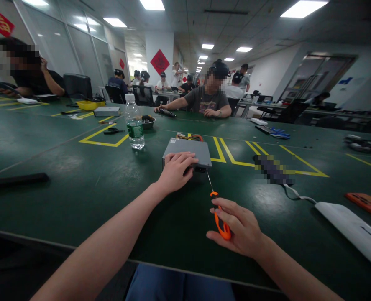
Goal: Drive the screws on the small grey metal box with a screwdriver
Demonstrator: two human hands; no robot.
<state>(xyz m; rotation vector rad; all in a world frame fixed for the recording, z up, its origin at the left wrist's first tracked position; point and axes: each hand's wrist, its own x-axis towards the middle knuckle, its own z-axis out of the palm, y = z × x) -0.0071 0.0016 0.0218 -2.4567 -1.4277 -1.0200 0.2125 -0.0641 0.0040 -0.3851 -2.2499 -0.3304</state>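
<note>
A grey metal power supply unit (200, 150) lies on the green table, with coloured wires (190, 137) at its far side. My left hand (176, 169) presses on its top, fingers bent over the near edge. My right hand (238, 228) holds a screwdriver (222, 228) by its orange and black handle, the fingers on it and the thumb apart. The thin shaft points up to the near right corner of the unit, beside a black socket. Whether the tip sits in a screw is too small to tell.
Left of the unit stands a water bottle (134, 125), with a metal bowl (148, 121) behind it. To the right lie a blurred-out dark device (273, 169), a white cabled power bank (351, 228) and an orange phone (369, 205). A person (207, 94) sits across the table (94, 209).
</note>
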